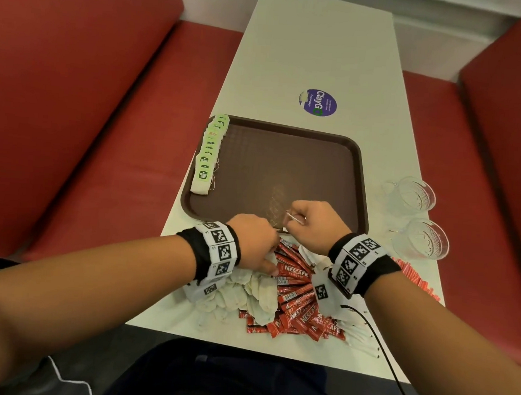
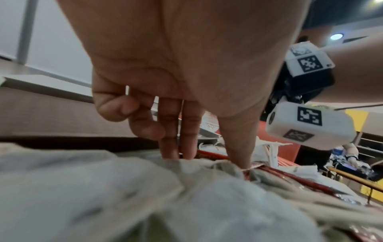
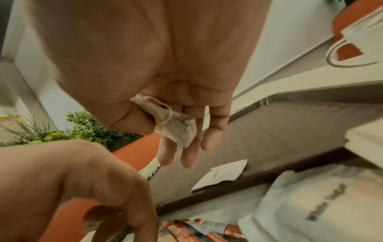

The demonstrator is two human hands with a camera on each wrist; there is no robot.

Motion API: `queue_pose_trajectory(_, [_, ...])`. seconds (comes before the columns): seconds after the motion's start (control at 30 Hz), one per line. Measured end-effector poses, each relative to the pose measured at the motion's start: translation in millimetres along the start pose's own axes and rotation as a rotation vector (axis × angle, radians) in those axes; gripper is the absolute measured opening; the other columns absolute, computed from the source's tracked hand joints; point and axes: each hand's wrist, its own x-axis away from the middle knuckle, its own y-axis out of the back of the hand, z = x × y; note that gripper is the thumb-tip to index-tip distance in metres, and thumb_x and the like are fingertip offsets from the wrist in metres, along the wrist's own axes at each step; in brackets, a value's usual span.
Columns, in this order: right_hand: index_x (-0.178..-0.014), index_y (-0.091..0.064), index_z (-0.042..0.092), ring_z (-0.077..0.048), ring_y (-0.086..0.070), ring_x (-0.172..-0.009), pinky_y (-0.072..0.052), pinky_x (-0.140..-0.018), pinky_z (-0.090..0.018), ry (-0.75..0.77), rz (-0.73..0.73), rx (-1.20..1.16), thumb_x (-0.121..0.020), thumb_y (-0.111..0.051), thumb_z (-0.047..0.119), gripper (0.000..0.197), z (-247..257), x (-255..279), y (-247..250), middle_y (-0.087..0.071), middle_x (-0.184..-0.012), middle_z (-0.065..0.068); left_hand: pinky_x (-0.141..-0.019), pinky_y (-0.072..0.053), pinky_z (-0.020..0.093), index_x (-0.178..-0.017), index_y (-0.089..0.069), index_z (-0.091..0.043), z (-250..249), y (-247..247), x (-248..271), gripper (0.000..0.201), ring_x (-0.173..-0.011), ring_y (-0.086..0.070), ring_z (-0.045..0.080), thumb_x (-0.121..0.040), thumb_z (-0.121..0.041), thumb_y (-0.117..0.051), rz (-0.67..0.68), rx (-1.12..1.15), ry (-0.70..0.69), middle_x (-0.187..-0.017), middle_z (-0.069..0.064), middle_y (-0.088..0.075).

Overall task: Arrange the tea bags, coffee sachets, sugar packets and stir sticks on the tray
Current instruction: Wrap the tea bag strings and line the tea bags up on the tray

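Note:
A brown tray (image 1: pixel 286 162) lies mid-table with a row of green-tagged tea bags (image 1: pixel 209 153) along its left edge. In front of it is a mixed pile: loose tea bags (image 1: pixel 246 292), red coffee sachets (image 1: pixel 295 292) and white sugar packets (image 3: pixel 321 204). My right hand (image 1: pixel 301 218) hovers over the tray's near edge and pinches a tea bag (image 3: pixel 178 129) between thumb and fingers. My left hand (image 1: pixel 258 249) reaches down into the pile, its straight fingers (image 2: pixel 172 144) touching the tea bags. Red stir sticks (image 1: pixel 414 276) lie at the right.
Two clear glass cups (image 1: pixel 413 195) stand right of the tray near the table edge. A white packet (image 3: pixel 219 175) lies across the tray's near rim. A round purple sticker (image 1: pixel 317 102) is beyond the tray. Red benches (image 1: pixel 104 124) flank the narrow table.

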Motion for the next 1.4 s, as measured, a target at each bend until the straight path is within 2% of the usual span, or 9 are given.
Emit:
queue_pose_trajectory(0.13, [-0.060, -0.035, 0.021, -0.011, -0.039, -0.054, -0.029, -0.052, -0.025, 0.014, -0.003, -0.006, -0.085, -0.055, 0.008, 0.034, -1.9, 5.3, 1.6, -0.043, -0.058, 0.005, -0.070, -0.057, 0.036, -0.088, -0.068, -0.021, -7.8, 5.0, -1.5, 0.043, -0.074, -0.064, 0.024, -0.080, -0.063, -0.060, -0.007, -0.057, 0.013, -0.082, 0.000, -0.066])
queue_pose_trajectory(0.27, [-0.076, -0.038, 0.021, -0.014, -0.041, -0.056, -0.035, -0.055, -0.030, 0.030, 0.065, -0.010, -0.084, -0.058, 0.009, 0.024, -6.2, 6.2, -0.4, -0.048, -0.067, 0.003, -0.067, -0.053, 0.034, -0.087, -0.069, -0.021, 0.2, 15.6, -0.3, 0.029, -0.071, -0.063, 0.026, -0.091, -0.043, -0.050, -0.053, 0.013, 0.011, -0.081, 0.003, -0.067])
queue_pose_trajectory(0.4, [-0.096, -0.049, 0.027, -0.013, -0.058, -0.068, -0.047, -0.059, -0.029, 0.087, 0.134, 0.017, -0.079, -0.069, 0.019, 0.027, -5.5, 1.1, -5.0, -0.062, -0.082, 0.006, -0.071, -0.047, 0.034, -0.098, -0.065, -0.022, 24.3, 25.0, 3.4, 0.022, -0.086, -0.065, 0.024, -0.099, -0.035, -0.048, -0.222, 0.147, -0.005, -0.093, 0.001, -0.069])
queue_pose_trajectory(0.67, [-0.073, -0.058, 0.022, -0.019, -0.060, -0.064, -0.050, -0.061, -0.037, 0.149, 0.037, -0.062, -0.088, -0.067, 0.021, 0.017, 19.4, -25.0, -7.0, -0.064, -0.070, -0.001, -0.073, -0.049, 0.034, -0.095, -0.069, -0.027, 61.8, 38.8, 27.2, 0.014, -0.078, -0.061, 0.013, -0.097, -0.035, -0.057, -0.549, 0.433, 0.015, -0.082, -0.008, -0.069])
queue_pose_trajectory(0.83, [-0.069, -0.057, 0.029, -0.021, -0.065, -0.064, -0.054, -0.062, -0.040, 0.220, -0.023, -0.123, -0.092, -0.066, 0.029, 0.024, 37.3, -40.2, -7.5, -0.066, -0.068, -0.001, -0.059, -0.038, 0.022, -0.095, -0.070, -0.033, 79.6, 33.6, 37.9, 0.007, -0.062, -0.052, 0.005, -0.092, -0.038, -0.067, -0.559, 0.628, 0.093, -0.069, -0.009, -0.062])
queue_pose_trajectory(1.0, [-0.099, -0.052, 0.021, -0.015, -0.058, -0.061, -0.049, -0.061, -0.032, 0.207, -0.026, -0.163, -0.094, -0.062, 0.025, 0.012, 50.4, -51.4, -7.7, -0.065, -0.082, -0.001, -0.064, -0.043, 0.022, -0.101, -0.072, -0.026, 110.5, 37.1, 46.4, 0.009, -0.064, -0.055, 0.002, -0.095, -0.027, -0.065, -0.660, 0.641, 0.238, -0.074, -0.010, -0.064])
queue_pose_trajectory(1.13, [-0.094, -0.040, 0.015, -0.017, -0.046, -0.054, -0.042, -0.055, -0.033, 0.154, -0.008, -0.247, -0.091, -0.053, 0.011, 0.014, 53.4, -55.6, -4.6, -0.051, -0.069, -0.001, -0.070, -0.040, 0.028, -0.115, -0.067, -0.025, 150.7, 36.6, 52.5, 0.019, -0.078, -0.059, 0.018, -0.099, -0.029, -0.057, -0.486, 0.491, 0.433, -0.086, -0.003, -0.065])
queue_pose_trajectory(1.27, [-0.082, -0.042, 0.016, -0.016, -0.043, -0.063, -0.038, -0.061, -0.033, 0.147, -0.017, -0.202, -0.090, -0.052, 0.010, 0.014, 51.4, -62.4, 1.3, -0.049, -0.072, 0.001, -0.073, -0.038, 0.027, -0.127, -0.062, -0.023, 169.4, 30.3, 50.4, 0.031, -0.087, -0.055, 0.016, -0.098, -0.031, -0.061, -0.172, 0.382, 0.474, -0.093, -0.005, -0.062])
queue_pose_trajectory(1.4, [-0.078, -0.041, 0.019, -0.016, -0.043, -0.064, -0.039, -0.062, -0.033, 0.130, -0.012, -0.197, -0.090, -0.053, 0.011, 0.018, 48.1, -65.8, 0.8, -0.049, -0.071, 0.002, -0.074, -0.039, 0.025, -0.124, -0.065, -0.023, 173.5, 20.4, 37.7, 0.029, -0.088, -0.058, 0.015, -0.095, -0.029, -0.065, -0.139, 0.386, 0.492, -0.095, -0.006, -0.064])
